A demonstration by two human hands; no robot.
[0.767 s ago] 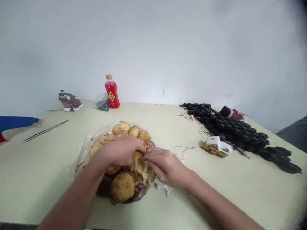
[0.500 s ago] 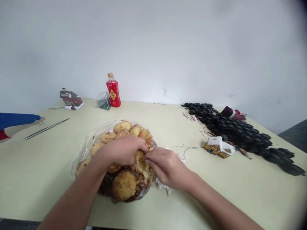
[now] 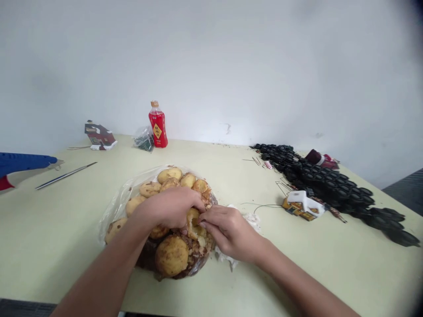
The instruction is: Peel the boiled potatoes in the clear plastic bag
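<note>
Several yellow-brown potatoes [image 3: 172,256] lie in a clear plastic bag [image 3: 114,200] on the pale table. A hollowed, broken potato [image 3: 194,224] is held over the bag's right part by my left hand [image 3: 175,206], whose fingers are curled round its far left side. My right hand [image 3: 228,226] has thumb and fingertips pinched together at the hollow's right edge; what they grip, if anything, is too small to name. Brown crumbs and peel scraps [image 3: 198,251] lie beneath and around the broken potato. Crumpled white tissue [image 3: 253,220] sits partly behind my right hand.
A red bottle [image 3: 158,127], a small plastic bag [image 3: 143,140] and a model house [image 3: 100,135] stand at the back left. Nearer left are a blue glue gun [image 3: 26,164] and a thin metal tool [image 3: 66,175]. On the right lie black cups [image 3: 317,176] and a yellow-white model house [image 3: 303,205].
Both hands stay nearly in place at the broken potato, which has tilted slightly, showing more of its hollow. The whole view has shifted a little.
</note>
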